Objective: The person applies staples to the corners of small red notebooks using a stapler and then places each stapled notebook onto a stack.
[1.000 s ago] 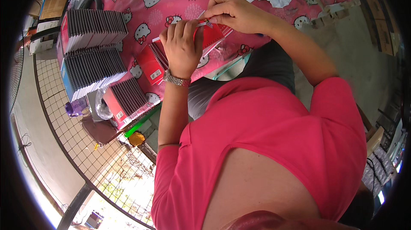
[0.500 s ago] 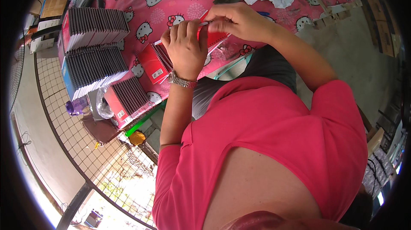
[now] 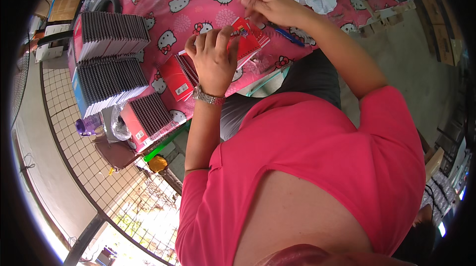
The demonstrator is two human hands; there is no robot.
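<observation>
My left hand, with a metal watch at its wrist, is bent over the left end of a red notebook, thumb and curled fingers at its edge. What lies under the fingertips is hidden. My right hand is raised beyond the notebook's far right corner, fingers curled together; anything inside them is too small to make out. Beneath that hand a blue pen lies on the table. More red spiral notebooks lie in an overlapping pile left of my left wrist.
Tall stacks of spiral-bound notebooks stand at the left, with a blue-covered stack and a smaller pink stack nearer me. A pink cartoon-cat tablecloth covers the table. Crumpled white paper lies at the far right, a purple bottle at left.
My right hand has drawn up and away from my left, uncovering the red notebook's cover and the blue pen. My left hand stays at the notebook, its fingers a little more spread.
</observation>
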